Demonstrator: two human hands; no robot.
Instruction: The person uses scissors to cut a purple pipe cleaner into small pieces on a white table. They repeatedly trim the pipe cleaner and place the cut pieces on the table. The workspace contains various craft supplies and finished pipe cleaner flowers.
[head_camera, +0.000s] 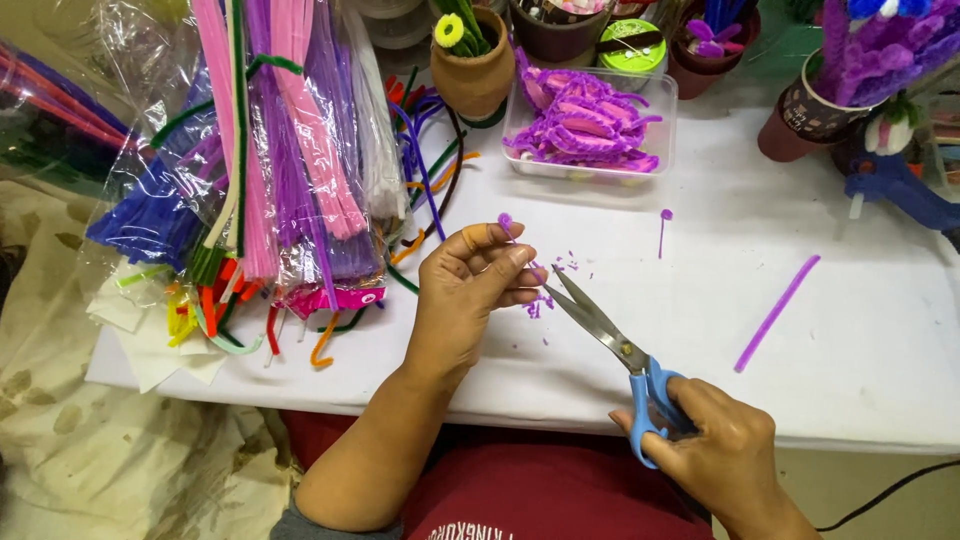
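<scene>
A: What was the left hand (478, 275) holding?

B: A short purple pipe-cleaner piece (506, 223), pinched between thumb and fingertips, its curled tip sticking up above the fingers. It sat over the white table (850, 330), just in front of the clear tray.

A: And the right hand (715, 450)?

B: It gripped the blue handles of the scissors (600, 325), fingers through the loops. The blades were parted a little, tips pointing up and left, right beside the left hand's fingertips.

A: Anything under them?

B: Purple fuzz trimmings (540, 302) lay scattered on the table below the blade tips.

A: Further out?

B: A long purple pipe cleaner (776, 312) lay slanted well to the right, and a thin short one with a curled end (663, 230) lay between it and the hands. The clear plastic tray (590, 125) held purple and pink made-up pieces. Left of the hands, bagged bundles of pipe cleaners (270, 170) in pink, purple, blue and green leaned across the table edge. A clay pot (472, 75) stood behind.
</scene>
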